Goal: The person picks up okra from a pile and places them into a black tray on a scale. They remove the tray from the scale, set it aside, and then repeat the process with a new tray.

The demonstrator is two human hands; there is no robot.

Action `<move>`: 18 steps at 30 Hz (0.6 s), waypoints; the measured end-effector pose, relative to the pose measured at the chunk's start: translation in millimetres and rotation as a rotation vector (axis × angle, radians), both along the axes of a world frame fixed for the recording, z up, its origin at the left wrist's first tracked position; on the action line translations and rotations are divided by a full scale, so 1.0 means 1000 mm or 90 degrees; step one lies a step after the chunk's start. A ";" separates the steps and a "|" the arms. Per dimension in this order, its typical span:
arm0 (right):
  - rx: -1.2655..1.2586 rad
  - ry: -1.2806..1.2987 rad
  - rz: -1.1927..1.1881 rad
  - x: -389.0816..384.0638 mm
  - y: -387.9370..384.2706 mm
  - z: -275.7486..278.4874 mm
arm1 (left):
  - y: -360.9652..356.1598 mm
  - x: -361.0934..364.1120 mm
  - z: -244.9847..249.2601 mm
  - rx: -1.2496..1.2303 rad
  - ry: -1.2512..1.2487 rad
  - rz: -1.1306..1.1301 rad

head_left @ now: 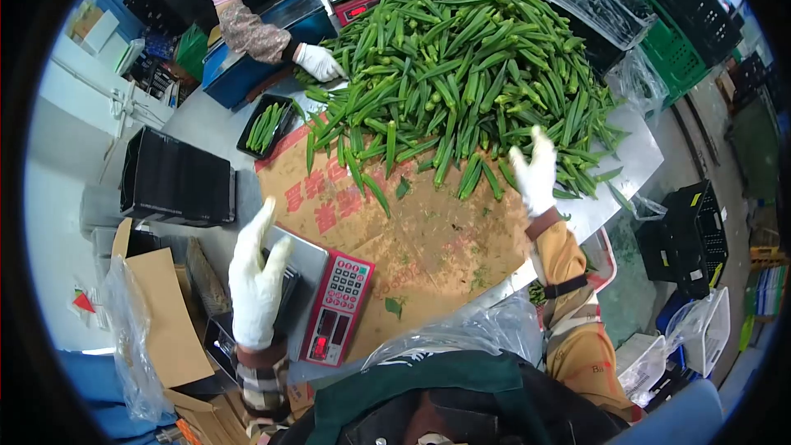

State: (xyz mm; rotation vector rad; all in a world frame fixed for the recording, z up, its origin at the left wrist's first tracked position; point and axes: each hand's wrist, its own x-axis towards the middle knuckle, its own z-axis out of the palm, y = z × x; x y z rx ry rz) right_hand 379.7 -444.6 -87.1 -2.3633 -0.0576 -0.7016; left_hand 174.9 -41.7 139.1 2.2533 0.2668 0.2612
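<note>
A large heap of green okra (pixel 470 66) covers the back of the table, on brown printed cardboard (pixel 428 239). My right hand (pixel 535 171), in a white glove, is at the heap's front right edge with its fingers apart and nothing held. Over the red-framed scale (pixel 338 305) at the left front, my left hand (pixel 259 276), also gloved in white, has thumb and fingers spread and is empty. Something dark, partly hidden, lies on the scale beside that hand. A black tray (pixel 268 125) holding several okra stands at the table's left edge.
Across the table, a co-worker's gloved hand (pixel 320 63) touches the heap's left side, near a second scale (pixel 357 11). A black box (pixel 177 177) and an open carton (pixel 169 313) stand at the left. Black crates (pixel 684 239) are at the right.
</note>
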 end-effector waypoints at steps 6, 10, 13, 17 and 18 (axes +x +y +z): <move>-0.029 -0.029 -0.122 0.117 -0.032 0.054 | -0.083 0.196 -0.028 -0.300 -0.116 -0.168; -0.049 0.008 -0.130 0.171 -0.051 0.059 | -0.110 0.326 -0.094 -0.081 -0.046 -0.204; 0.016 0.058 -0.102 0.211 -0.060 0.061 | -0.133 0.385 -0.112 0.130 -0.095 -0.221; -0.106 0.269 -0.015 0.250 -0.072 0.054 | -0.141 0.444 -0.125 0.209 -0.069 -0.315; -0.131 0.274 -0.047 0.247 -0.065 0.053 | -0.140 0.453 -0.127 0.213 -0.046 -0.344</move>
